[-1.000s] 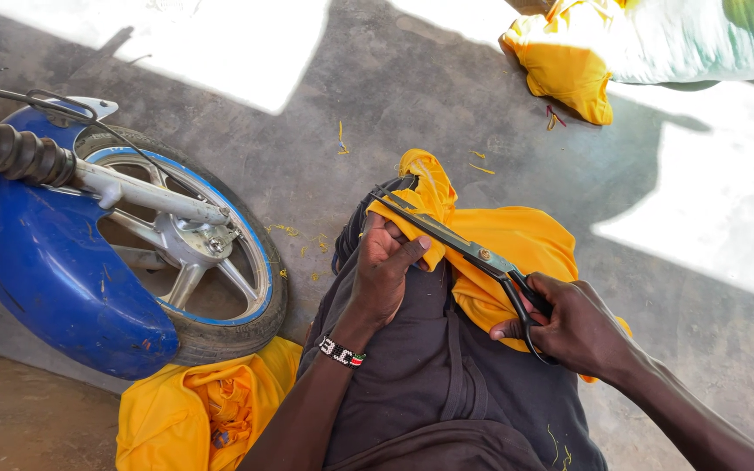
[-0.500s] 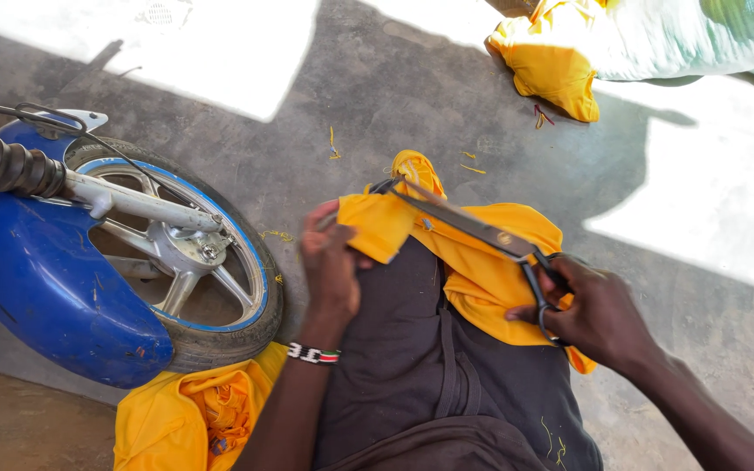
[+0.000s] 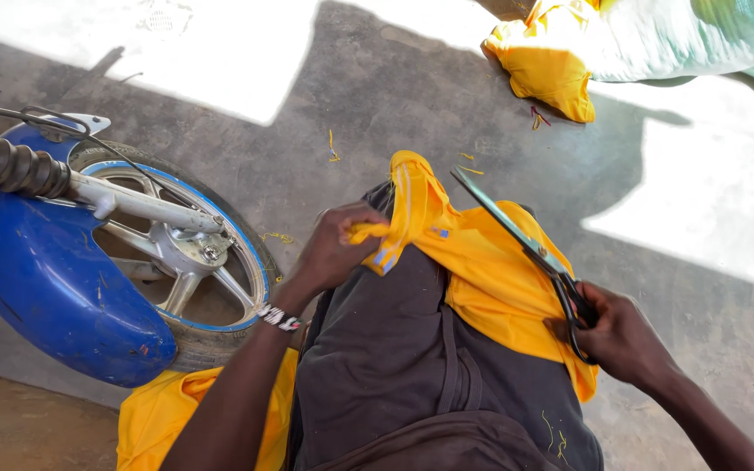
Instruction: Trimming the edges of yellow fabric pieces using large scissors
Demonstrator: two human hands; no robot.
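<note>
1. While the left hand (image 3: 333, 249) pinches a bunched edge of the yellow fabric piece (image 3: 490, 279) at centre frame, fingers are closed on the cloth.
2. Right hand (image 3: 621, 336), lower right, is closed around the handles of the long dark metal scissors (image 3: 525, 249); blades are shut and point toward upper centre, lying over the fabric.
3. Yellow fabric drapes over the person's knee in dark grey trousers (image 3: 394, 366), centre to lower centre.
4. Left of frame: blue motorcycle mudguard (image 3: 45, 288) over a spoked wheel with black tyre (image 3: 194, 262), resting on the grey concrete floor (image 3: 307, 113).
5. More yellow cloth (image 3: 163, 419) lies at lower left; another yellow bundle (image 3: 547, 65) sits upper right beside a pale green sack (image 3: 682, 39).
</note>
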